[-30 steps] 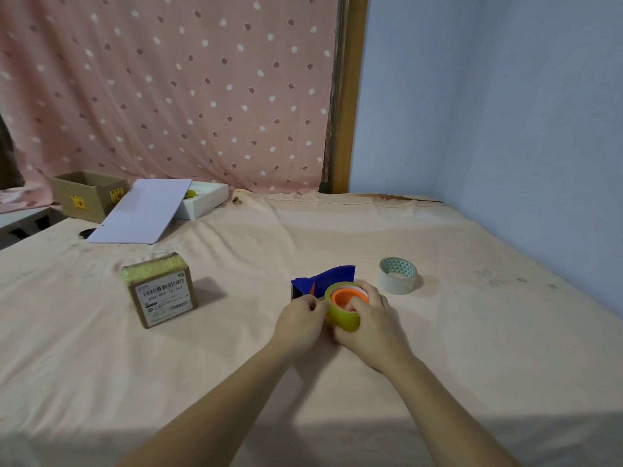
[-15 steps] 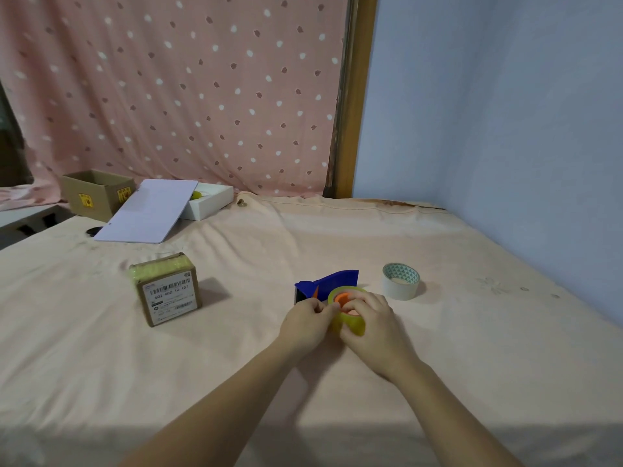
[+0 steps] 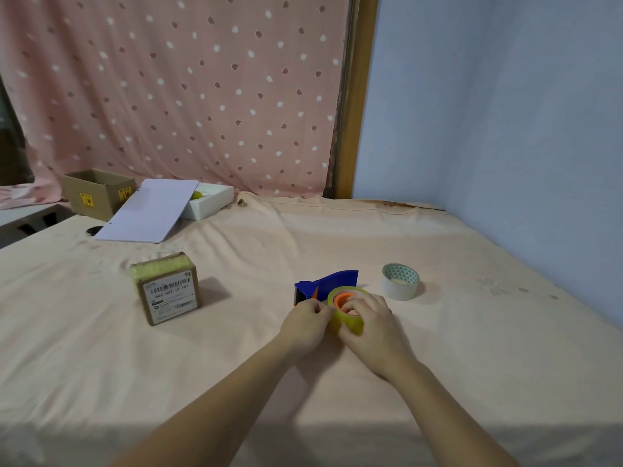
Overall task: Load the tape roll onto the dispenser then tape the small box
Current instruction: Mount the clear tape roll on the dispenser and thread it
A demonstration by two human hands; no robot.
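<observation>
A blue tape dispenser point(image 3: 332, 283) lies on the peach sheet at centre, with a yellow-green tape roll point(image 3: 347, 323) sitting on its orange hub point(image 3: 344, 298). My right hand point(image 3: 371, 323) wraps over the roll from the right, fingers on top of the hub. My left hand point(image 3: 308, 323) pinches at the roll's left edge, next to the dispenser's cutter end. The small brown box point(image 3: 168, 289) with a barcode label and yellowish taped top stands to the left, apart from both hands.
A second, white tape roll point(image 3: 401, 281) lies right of the dispenser. At the back left are an open cardboard box point(image 3: 99, 193), a white box point(image 3: 212, 202) and its leaning lid point(image 3: 150, 210). The blue wall point(image 3: 505, 129) borders the right side.
My right fingers have shifted over the orange hub and down the roll's side, while the left hand keeps pinching at the roll's edge. The view has tilted slightly.
</observation>
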